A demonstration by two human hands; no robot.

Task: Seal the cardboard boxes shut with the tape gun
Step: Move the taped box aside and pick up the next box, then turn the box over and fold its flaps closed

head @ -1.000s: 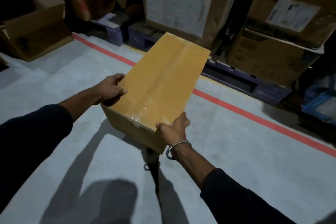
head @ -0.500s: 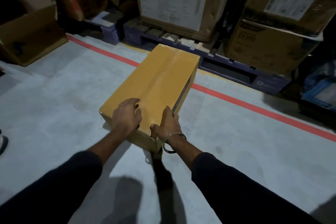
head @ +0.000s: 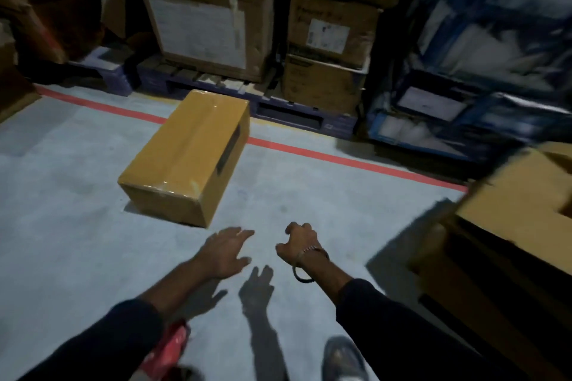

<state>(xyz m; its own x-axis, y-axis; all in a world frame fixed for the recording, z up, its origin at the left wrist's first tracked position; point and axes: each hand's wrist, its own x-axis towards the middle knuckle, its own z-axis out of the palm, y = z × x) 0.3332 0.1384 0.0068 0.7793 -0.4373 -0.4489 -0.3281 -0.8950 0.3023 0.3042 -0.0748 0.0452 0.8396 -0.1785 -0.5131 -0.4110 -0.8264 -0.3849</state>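
Observation:
A closed yellow-brown cardboard box [head: 188, 151] lies on the grey floor, with clear tape shining along its top seam and over its near end. Both my hands hover apart from it, nearer to me. My left hand [head: 223, 252] is spread with straight fingers and holds nothing. My right hand [head: 298, 241], with a bracelet at the wrist, has loosely curled fingers and is empty. A blurred red object [head: 168, 349] shows below my left sleeve; I cannot tell what it is. No tape gun is clearly visible.
Another cardboard box [head: 523, 207] with unsealed flaps stands at the right, on a dark stack. Large cartons [head: 213, 25] on purple pallets [head: 297, 114] line the back, behind a red floor line [head: 340, 159]. Blue crates [head: 464, 108] fill the far right. My shoe [head: 343, 359] is at the bottom.
The box went from held in the air to lying on the floor. Both hands let go of it and pulled back toward me. The view swung right.

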